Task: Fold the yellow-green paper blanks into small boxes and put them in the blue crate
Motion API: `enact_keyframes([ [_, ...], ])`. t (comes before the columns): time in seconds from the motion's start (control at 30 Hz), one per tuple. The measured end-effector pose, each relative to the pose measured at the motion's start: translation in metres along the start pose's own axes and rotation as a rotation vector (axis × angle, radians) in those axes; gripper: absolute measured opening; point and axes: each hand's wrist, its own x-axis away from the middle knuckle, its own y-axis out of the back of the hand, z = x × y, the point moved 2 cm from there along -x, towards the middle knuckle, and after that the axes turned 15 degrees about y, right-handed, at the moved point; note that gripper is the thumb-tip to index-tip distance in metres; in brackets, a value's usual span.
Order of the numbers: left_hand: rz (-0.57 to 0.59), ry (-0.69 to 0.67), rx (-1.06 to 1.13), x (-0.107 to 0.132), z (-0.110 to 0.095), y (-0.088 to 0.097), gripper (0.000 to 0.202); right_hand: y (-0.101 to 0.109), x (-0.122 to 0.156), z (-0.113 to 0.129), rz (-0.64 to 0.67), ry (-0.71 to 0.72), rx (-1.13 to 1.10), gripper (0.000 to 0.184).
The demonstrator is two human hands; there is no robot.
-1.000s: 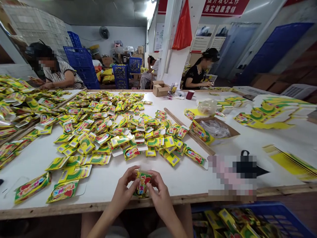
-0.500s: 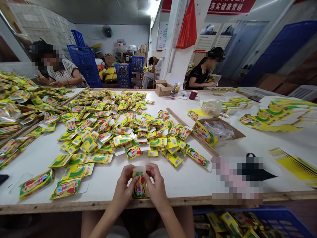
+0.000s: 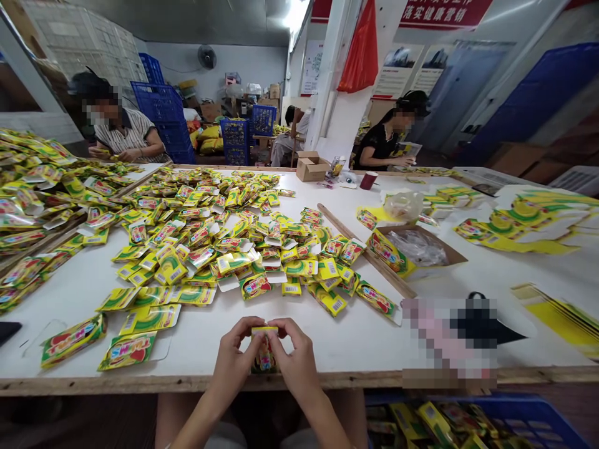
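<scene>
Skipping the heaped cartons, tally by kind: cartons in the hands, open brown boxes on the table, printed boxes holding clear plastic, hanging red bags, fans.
Printed carton, held between left hand and right hand: 1
Open brown box: 1
Printed box holding clear plastic: 1
Hanging red bag: 1
Fan: 1
Total: 5

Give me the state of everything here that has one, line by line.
Left hand, gripping the held box
Right hand, gripping the held box
Held box, top end apparently shut
Loose boxes, heaped, several flaps open
Brown carton, open
Printed carton, open, clear plastic inside
Blue basket, holding boxes
Red bag, hanging
</scene>
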Motion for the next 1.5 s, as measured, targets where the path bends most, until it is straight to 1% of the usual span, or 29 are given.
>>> enact_keyframes([
  [0.17,0.03,0.004,0.018,-0.002,0.007,-0.001,0.015,0.002,0.001,-0.002,0.018,-0.034,-0.035,0.011],
  [0.27,0.045,-0.038,0.016,0.003,0.012,0.001,0.014,-0.001,0.009,-0.006,0.029,-0.019,-0.107,0.012],
  [0.37,0.068,-0.087,-0.026,0.01,0.011,0.004,0.014,-0.005,0.014,-0.006,0.03,0.003,-0.134,0.01],
  [0.43,0.089,-0.107,-0.075,0.01,0.007,0.005,0.016,0.004,0.015,-0.001,0.023,0.033,-0.095,0.013],
  [0.47,0.087,-0.117,-0.108,0.008,0.004,0.006,0.017,0.015,0.016,0.002,0.009,0.043,-0.049,0.015],
  [0.5,0.071,-0.128,-0.153,0.004,0.001,0.008,0.019,0.031,0.018,0.006,-0.011,0.042,0.019,0.018],
  [0.53,0.044,-0.142,-0.216,-0.003,-0.001,0.009,0.021,0.053,0.02,0.009,-0.035,0.035,0.109,0.019],
  [0.6,-0.03,-0.185,-0.418,-0.025,-0.005,0.011,0.027,0.107,0.03,0.013,-0.079,-0.004,0.343,0.021],
  [0.63,-0.059,-0.211,-0.537,-0.04,-0.006,0.011,0.029,0.136,0.036,0.015,-0.096,0.008,0.475,0.023],
  [0.67,-0.081,-0.242,-0.657,-0.055,-0.006,0.011,0.032,0.162,0.043,0.015,-0.086,0.02,0.591,0.026],
  [0.7,-0.086,-0.251,-0.706,-0.07,-0.006,0.011,0.035,0.183,0.049,0.016,-0.072,0.035,0.677,0.029],
  [0.73,-0.088,-0.254,-0.731,-0.085,-0.006,0.01,0.037,0.198,0.054,0.016,-0.068,0.041,0.735,0.031],
  [0.77,-0.088,-0.253,-0.746,-0.097,-0.006,0.008,0.04,0.205,0.06,0.016,-0.066,0.033,0.757,0.032],
  [0.8,-0.086,-0.249,-0.744,-0.105,-0.006,0.006,0.042,0.204,0.064,0.015,-0.067,0.013,0.743,0.032],
  [0.83,-0.084,-0.249,-0.746,-0.11,-0.006,0.004,0.043,0.196,0.067,0.013,-0.065,-0.021,0.699,0.031],
  [0.87,-0.081,-0.25,-0.748,-0.109,-0.006,0.001,0.044,0.181,0.068,0.011,-0.062,-0.062,0.631,0.03],
  [0.9,-0.075,-0.255,-0.754,-0.105,-0.005,-0.002,0.044,0.16,0.068,0.007,-0.054,-0.105,0.543,0.029],
  [0.93,-0.066,-0.256,-0.753,-0.096,-0.004,-0.005,0.045,0.137,0.066,0.003,-0.052,-0.147,0.446,0.027],
  [1.0,-0.043,-0.231,-0.707,-0.07,0.002,-0.009,0.05,0.088,0.058,-0.005,-0.085,-0.205,0.248,0.024],
  [1.07,-0.006,-0.125,-0.521,-0.042,0.009,-0.012,0.056,0.046,0.045,-0.013,-0.125,-0.222,0.05,0.024],
  [1.1,0.029,-0.08,-0.42,-0.03,0.013,-0.013,0.056,0.03,0.038,-0.017,-0.135,-0.219,-0.042,0.025],
  [1.17,0.091,-0.01,-0.232,-0.013,0.019,-0.013,0.056,0.008,0.026,-0.021,-0.138,-0.197,-0.18,0.023],
  [1.23,0.13,0.026,-0.088,-0.005,0.023,-0.011,0.054,-0.001,0.018,-0.023,-0.144,-0.168,-0.239,0.02],
  [1.33,0.157,0.048,0.035,-0.004,0.025,-0.005,0.044,-0.001,0.016,-0.023,-0.149,-0.113,-0.232,0.022],
  [1.4,0.183,0.04,0.048,-0.005,0.027,-0.002,0.041,0.003,0.018,-0.022,-0.127,-0.081,-0.205,0.023],
  [1.5,0.207,0.001,-0.02,-0.004,0.027,-0.001,0.037,0.006,0.019,-0.019,-0.058,-0.036,-0.153,0.017],
])
